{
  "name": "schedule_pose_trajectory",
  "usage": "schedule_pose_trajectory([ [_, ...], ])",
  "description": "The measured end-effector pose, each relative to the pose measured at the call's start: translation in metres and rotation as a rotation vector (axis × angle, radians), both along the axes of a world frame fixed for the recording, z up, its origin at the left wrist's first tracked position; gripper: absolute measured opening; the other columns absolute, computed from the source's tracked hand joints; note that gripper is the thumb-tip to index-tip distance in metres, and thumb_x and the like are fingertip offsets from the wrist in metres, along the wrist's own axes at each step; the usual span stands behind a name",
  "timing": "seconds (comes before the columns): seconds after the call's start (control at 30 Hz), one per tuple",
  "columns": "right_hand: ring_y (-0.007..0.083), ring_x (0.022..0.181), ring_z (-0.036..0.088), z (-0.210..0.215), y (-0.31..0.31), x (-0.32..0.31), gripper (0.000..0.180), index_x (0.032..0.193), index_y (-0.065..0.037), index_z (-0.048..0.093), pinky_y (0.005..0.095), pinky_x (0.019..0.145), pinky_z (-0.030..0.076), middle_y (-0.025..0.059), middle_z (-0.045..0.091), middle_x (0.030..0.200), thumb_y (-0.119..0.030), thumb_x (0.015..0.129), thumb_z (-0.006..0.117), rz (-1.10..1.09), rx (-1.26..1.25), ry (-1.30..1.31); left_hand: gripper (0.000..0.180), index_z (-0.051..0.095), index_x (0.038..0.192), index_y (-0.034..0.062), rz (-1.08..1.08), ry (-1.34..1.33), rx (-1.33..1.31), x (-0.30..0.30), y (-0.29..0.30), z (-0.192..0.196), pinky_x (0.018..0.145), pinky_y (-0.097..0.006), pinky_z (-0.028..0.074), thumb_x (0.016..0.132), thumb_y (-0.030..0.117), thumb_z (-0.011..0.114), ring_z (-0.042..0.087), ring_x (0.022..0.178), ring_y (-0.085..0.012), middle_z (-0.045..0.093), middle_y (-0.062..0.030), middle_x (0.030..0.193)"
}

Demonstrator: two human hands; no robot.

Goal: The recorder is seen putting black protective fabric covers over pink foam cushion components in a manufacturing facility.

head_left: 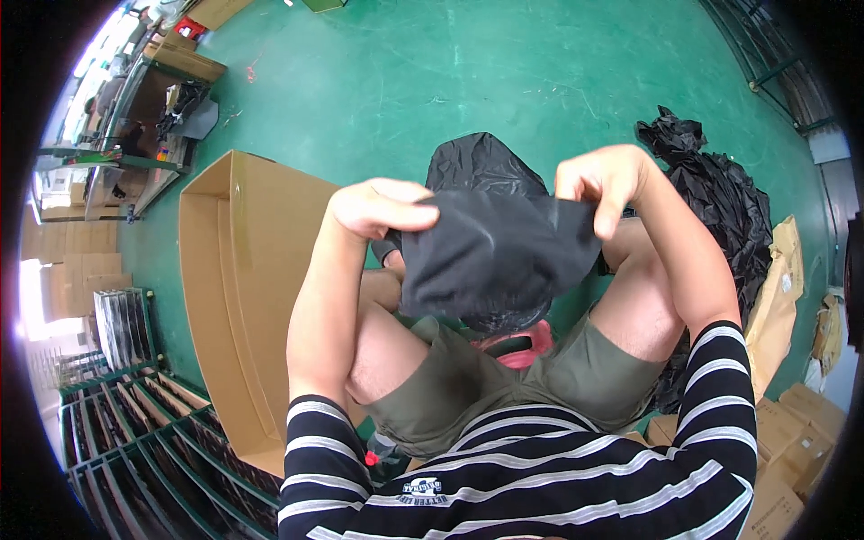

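Observation:
A piece of smooth, dark grey-black cloth [495,247] is spread between my two hands above my parted knees. My left hand [382,209] pinches its upper left corner, the thumb lying across the front. At the upper right corner, my right hand [607,184] grips it with bent fingers and thumb. The lower part of the cloth hangs loose. Behind and below it stands a black plastic bag [483,162], partly hidden by the cloth, so its contents cannot be made out.
A large open cardboard box [279,202] stands to my left. More crumpled black plastic [720,202] and a brown cardboard piece [776,306] lie to my right. A pinkish-red seat [540,337] shows between my thighs. Green metal racks [171,432] stand at the lower left.

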State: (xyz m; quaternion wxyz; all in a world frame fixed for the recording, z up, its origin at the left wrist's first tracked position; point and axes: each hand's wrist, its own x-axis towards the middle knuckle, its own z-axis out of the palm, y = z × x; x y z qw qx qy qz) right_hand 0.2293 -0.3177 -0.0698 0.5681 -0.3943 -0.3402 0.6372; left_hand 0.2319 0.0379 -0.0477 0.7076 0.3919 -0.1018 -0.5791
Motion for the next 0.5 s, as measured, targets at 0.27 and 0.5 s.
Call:
schedule_pose_trajectory([
  [0.27, 0.0069, 0.077, 0.056, 0.046, 0.046, -0.113, 0.032, 0.086, 0.009, 0.062, 0.0292, 0.064, 0.049, 0.0074, 0.067, 0.081, -0.022, 0.087, 0.073, 0.283, 0.021, -0.413, 0.021, 0.057, 0.087, -0.0101, -0.019, -0.336, 0.115, -0.152, 0.015, 0.027, 0.080, -0.033, 0.043, 0.096, 0.007, 0.050, 0.054, 0.076, -0.0298, 0.058, -0.0201, 0.083],
  [0.5, 0.0030, 0.069, 0.037, 0.052, 0.042, -0.176, 0.038, 0.079, 0.003, 0.055, 0.0256, 0.061, 0.035, -0.0080, 0.042, 0.070, -0.028, 0.101, 0.053, 0.079, -0.034, -0.089, 0.084, 0.060, 0.098, -0.0072, 0.046, 0.665, 1.177, -0.128, -0.045, 0.042, 0.066, -0.033, 0.052, 0.071, 0.072, 0.055, 0.064, 0.065, -0.0236, 0.066, -0.0162, 0.089],
])
